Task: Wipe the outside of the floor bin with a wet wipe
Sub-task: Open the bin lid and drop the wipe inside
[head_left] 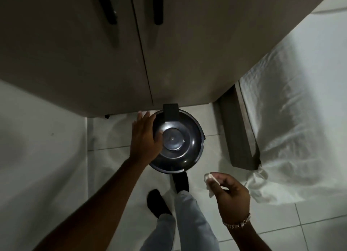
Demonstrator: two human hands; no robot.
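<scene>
head view: i see the left hand spread flat on the floor bin lid's left edge, right hand pinching the wet wipe, off the bin, near its right-front side, so right wipes.

A home bedroom, dimly lit and seen from above. A tall grey-brown wardrobe with two flat doors and long black bar handles fills the top of the view. To the right, a bed covered with a rumpled white sheet sits on a dark base. The floor is large glossy white ceramic tiles with thin grey grout lines. A small round dark metal pedal bin stands on the tiles just in front of the wardrobe.
</scene>
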